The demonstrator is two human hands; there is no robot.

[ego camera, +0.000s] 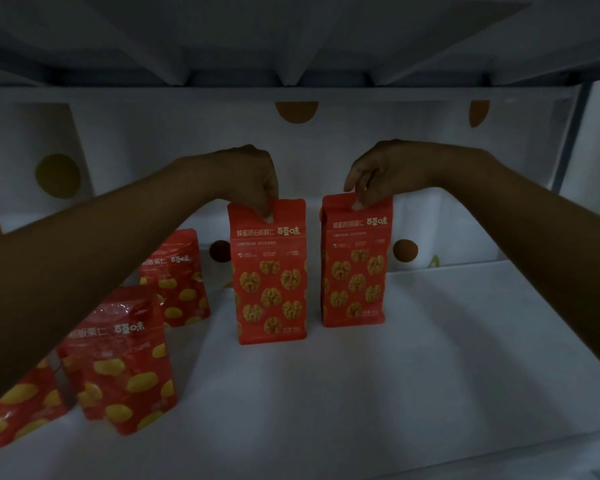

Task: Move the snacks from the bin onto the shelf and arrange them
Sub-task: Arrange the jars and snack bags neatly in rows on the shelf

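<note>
Toward the back of the shelf [413, 375], near its middle, our two walnut packs stand upright, close together but not touching. To finish well, we should seat each base flat, square the fronts to the front edge, then let go gently so neither tips. Our left hand [253, 178] pinches the top seal of the left bag [269, 271], and our right hand [385, 171] likewise pinches the right bag [355, 261]. Chestnut bags [125, 362] sit toward the left edge.
</note>
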